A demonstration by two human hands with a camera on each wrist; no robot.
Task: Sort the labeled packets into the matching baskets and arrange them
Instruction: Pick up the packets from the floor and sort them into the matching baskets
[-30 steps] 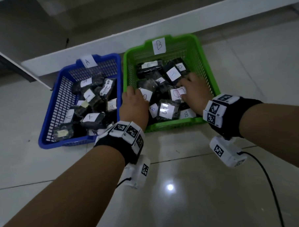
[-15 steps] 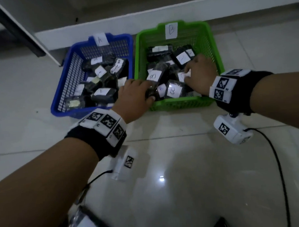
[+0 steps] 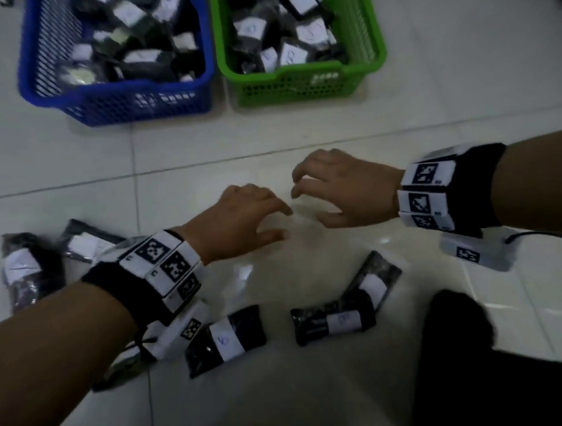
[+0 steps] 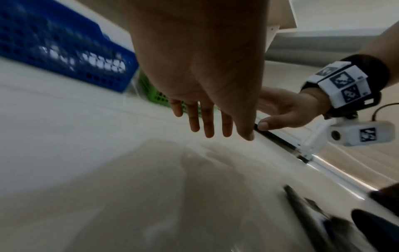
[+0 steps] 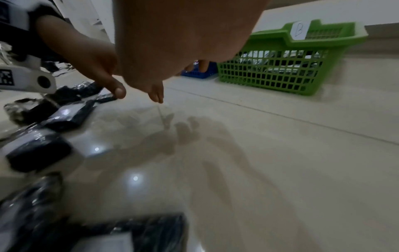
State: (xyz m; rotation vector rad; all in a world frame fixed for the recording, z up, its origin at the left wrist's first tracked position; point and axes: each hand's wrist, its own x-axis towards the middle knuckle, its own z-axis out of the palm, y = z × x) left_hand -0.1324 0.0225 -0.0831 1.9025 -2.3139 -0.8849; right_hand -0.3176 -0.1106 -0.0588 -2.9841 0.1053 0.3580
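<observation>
blue basket (image 3: 146,99) and green basket (image 3: 299,83) filling up; packets (image 3: 225,341) lying on floor; left hand (image 3: 238,218), right hand (image 3: 343,190) hovering empty, fingers loose.

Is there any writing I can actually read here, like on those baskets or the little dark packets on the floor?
"B": handwritten on the white paper tag on the green plastic basket, right wrist view.
Blue plastic basket: no tag in view.
White labels on the dark packets in both baskets: handwritten marks, too blurred to read.
White labels on the loose dark packets on the floor: faint pen marks, unreadable.
Black-and-white square markers on the wristbands: patterns, not text.
</observation>
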